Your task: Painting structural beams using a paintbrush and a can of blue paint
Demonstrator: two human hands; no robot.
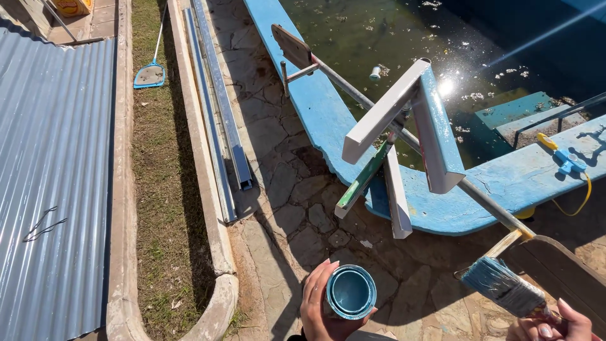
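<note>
My left hand [319,306] grips a small open can of blue paint [351,292] at the bottom centre of the head view. My right hand [552,325], at the bottom right corner, holds a wide paintbrush [504,287] whose bristles are loaded with blue paint and point up and left. Above the brush stands a sawhorse-like frame [410,120] of white and blue boards on a long metal pole [492,208]. Its right board is painted blue.
A blue pool rim [315,95] curves round green water [391,31] with floating debris. Stone paving [284,189] lies below me. Long metal channels [218,107], a grass strip [161,189], a pool skimmer net [149,76] and a corrugated metal roof [57,189] lie left.
</note>
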